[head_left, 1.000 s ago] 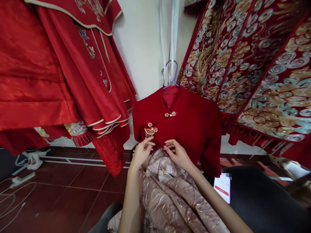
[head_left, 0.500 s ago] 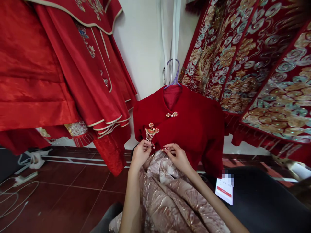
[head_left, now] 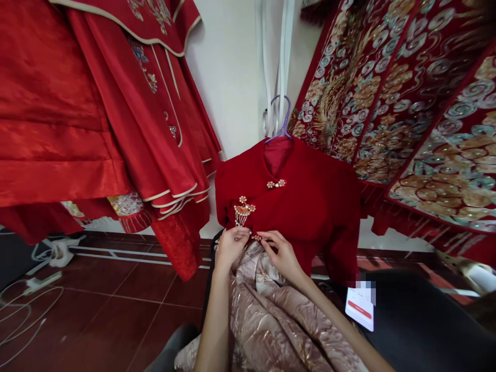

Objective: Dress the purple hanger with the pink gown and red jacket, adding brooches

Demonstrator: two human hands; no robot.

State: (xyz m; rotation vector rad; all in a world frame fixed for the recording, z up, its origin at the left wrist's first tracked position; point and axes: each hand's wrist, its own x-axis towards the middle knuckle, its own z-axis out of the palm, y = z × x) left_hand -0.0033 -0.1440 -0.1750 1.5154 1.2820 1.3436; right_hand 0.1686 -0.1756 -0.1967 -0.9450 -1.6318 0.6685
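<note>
A dark red jacket (head_left: 306,201) hangs in front of me on a purple hanger (head_left: 285,124). At its neckline sits a beaded flower clasp (head_left: 276,184), and a fan-shaped brooch with hanging beads (head_left: 242,211) is on the chest. Just below the brooch, my left hand (head_left: 231,250) is closed in a pinch; what lies between its fingertips is hidden. My right hand (head_left: 282,254) pinches a small beaded clasp (head_left: 256,237) at the jacket's front, close to the left fingertips. Shiny pinkish-beige brocade fabric (head_left: 271,315) lies beneath both forearms.
Red garments (head_left: 151,119) hang at the left, and an embroidered red garment (head_left: 372,98) hangs at the right. A phone (head_left: 360,305) rests on a black seat (head_left: 422,320) to the right. White cables (head_left: 27,310) lie on the tiled floor (head_left: 101,310).
My left hand has moved slightly right and closer to my right hand, from the brooch's dangling beads toward the small clasp. The view has shifted a little.
</note>
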